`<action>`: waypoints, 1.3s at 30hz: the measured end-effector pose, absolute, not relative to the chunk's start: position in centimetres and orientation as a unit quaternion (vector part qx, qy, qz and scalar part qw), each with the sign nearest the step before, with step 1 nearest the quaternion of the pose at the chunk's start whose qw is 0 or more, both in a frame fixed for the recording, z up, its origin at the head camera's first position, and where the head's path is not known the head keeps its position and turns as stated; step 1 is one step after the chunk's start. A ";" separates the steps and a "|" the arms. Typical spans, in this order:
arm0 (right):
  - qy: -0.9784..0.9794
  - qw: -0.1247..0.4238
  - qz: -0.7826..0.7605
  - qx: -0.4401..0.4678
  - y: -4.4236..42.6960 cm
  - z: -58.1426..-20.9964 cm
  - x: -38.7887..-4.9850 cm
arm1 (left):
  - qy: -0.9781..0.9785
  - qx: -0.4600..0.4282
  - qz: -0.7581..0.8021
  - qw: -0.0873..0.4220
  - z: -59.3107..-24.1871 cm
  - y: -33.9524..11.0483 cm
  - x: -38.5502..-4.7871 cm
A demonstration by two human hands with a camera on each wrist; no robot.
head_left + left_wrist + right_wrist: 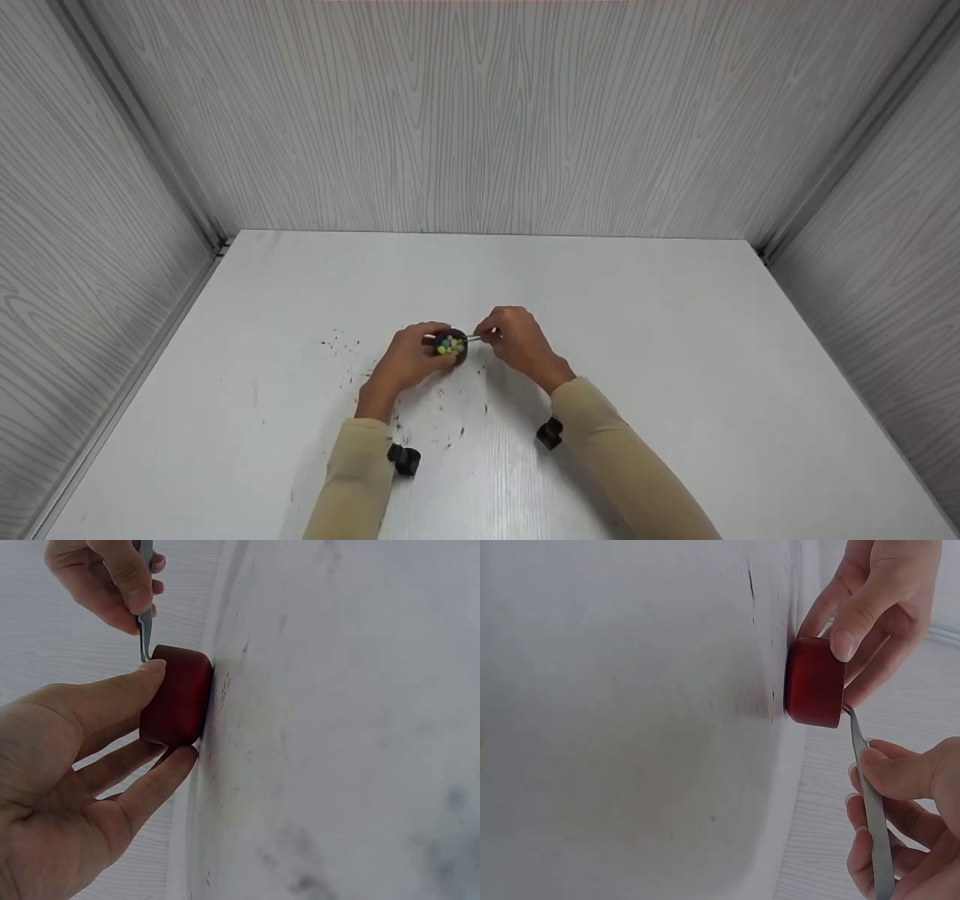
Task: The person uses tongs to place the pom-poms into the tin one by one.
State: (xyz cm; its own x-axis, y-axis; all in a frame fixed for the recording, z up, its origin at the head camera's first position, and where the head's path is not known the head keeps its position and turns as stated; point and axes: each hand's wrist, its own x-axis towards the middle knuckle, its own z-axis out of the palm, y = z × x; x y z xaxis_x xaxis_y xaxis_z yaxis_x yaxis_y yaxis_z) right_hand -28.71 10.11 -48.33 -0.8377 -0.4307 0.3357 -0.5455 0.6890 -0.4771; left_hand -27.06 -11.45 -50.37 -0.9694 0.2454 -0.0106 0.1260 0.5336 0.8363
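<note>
A small dark red cup [180, 701] stands on the white table, and small beads or balls [451, 346] in yellow, green, blue and pink show in it from the head view. My left hand [405, 361] holds the cup from the left, thumb at its rim and fingers around the side. Between thumb and fingers my right hand [516, 337] pinches grey metal tweezers [875, 821]. Their bent tip reaches the cup's rim on the right; in the wrist views the rim hides what the tip touches.
Dark specks and smudges [441, 409] mark the white tabletop [637, 337] around and in front of the hands. Grey wood-grain panels [480, 120] close in the back and both sides. Each sleeve has a small black device [405, 459] at the wrist.
</note>
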 end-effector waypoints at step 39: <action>-0.912 0.150 0.357 0.132 25.4 -47.5 -28.0 | 0.871 0.111 0.472 0.077 -50.5 -11.7 -27.0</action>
